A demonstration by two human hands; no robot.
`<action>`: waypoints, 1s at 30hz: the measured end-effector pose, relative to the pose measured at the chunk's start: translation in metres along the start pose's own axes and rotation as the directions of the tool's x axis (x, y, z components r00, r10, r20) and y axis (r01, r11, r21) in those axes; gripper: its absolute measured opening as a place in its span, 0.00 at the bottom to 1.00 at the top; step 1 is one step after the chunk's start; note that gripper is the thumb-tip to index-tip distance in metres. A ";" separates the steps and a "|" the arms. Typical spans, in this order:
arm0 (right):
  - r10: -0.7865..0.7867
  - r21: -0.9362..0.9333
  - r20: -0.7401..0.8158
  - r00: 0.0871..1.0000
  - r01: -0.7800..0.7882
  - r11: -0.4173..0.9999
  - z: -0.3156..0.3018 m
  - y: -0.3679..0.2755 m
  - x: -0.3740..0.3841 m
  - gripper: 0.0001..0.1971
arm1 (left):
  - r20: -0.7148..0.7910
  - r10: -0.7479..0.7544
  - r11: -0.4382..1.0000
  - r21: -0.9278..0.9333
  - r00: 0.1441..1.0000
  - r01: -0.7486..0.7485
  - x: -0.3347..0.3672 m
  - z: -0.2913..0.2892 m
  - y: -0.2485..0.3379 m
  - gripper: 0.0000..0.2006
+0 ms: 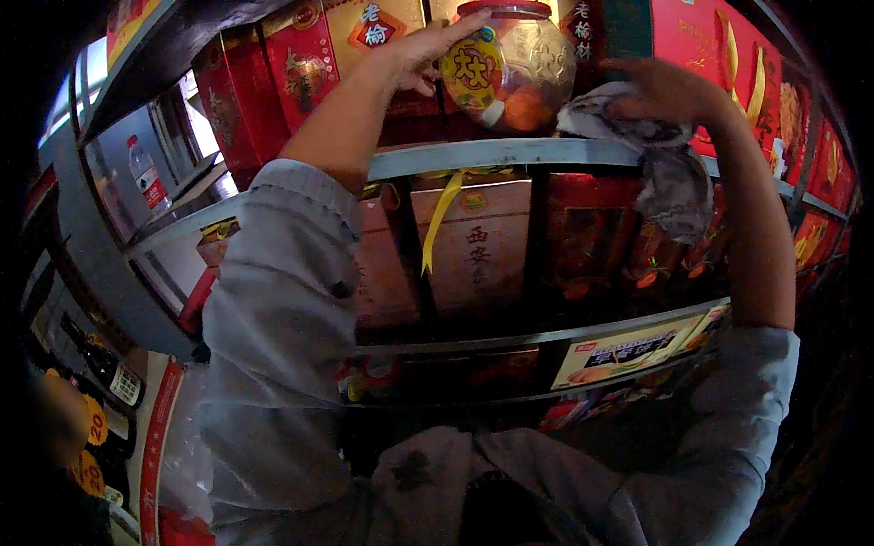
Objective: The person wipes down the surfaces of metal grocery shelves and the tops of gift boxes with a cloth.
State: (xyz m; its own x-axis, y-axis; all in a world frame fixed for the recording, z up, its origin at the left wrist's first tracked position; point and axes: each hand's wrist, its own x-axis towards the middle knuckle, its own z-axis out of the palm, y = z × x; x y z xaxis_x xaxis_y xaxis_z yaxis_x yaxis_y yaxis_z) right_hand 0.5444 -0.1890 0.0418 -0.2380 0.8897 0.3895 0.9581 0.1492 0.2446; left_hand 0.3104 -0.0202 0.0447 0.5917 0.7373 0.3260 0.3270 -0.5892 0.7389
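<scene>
A clear round plastic jar [510,68] with a red lid and a yellow label stands on the upper shelf, with gold and orange contents showing through it. My left hand [421,56] holds the jar's upper left side, one finger stretched along the lid and the others bent lower down. To the right of the jar, my right hand [669,91] grips a grey and white patterned cloth [678,187]. Part of the cloth lies bunched at the shelf edge, and the rest hangs down over it. The fingertips of the right hand are dark and partly hidden.
Red and gold gift boxes [300,77] line the upper shelf [437,159] behind and beside the jar. More boxes [473,246] fill the shelf below. A water bottle [146,173] stands at left, and dark bottles [114,373] sit at lower left.
</scene>
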 end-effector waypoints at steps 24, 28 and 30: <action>-0.499 0.302 -0.208 0.841 0.540 0.786 -0.013 -0.238 0.217 0.33 | -0.758 0.320 0.870 0.472 0.568 0.140 -0.161 -0.187 -0.076 0.59; -0.515 0.350 -0.502 0.695 0.708 0.614 0.008 -0.313 0.296 0.29 | -0.743 0.402 0.825 0.547 0.535 0.141 -0.205 -0.251 -0.086 0.57; -0.541 0.403 -0.508 0.670 0.740 0.538 0.012 -0.353 0.343 0.30 | -0.703 0.490 0.757 0.636 0.516 0.148 -0.217 -0.294 -0.110 0.56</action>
State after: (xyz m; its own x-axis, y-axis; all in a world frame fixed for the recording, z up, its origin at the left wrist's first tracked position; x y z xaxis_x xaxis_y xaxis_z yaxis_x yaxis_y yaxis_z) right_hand 0.1263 0.0692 0.0784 -0.7586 0.2965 0.5802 0.4040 0.9127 0.0617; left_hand -0.0708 -0.0187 0.0661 -0.0525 0.3244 0.9444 0.8039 -0.5473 0.2327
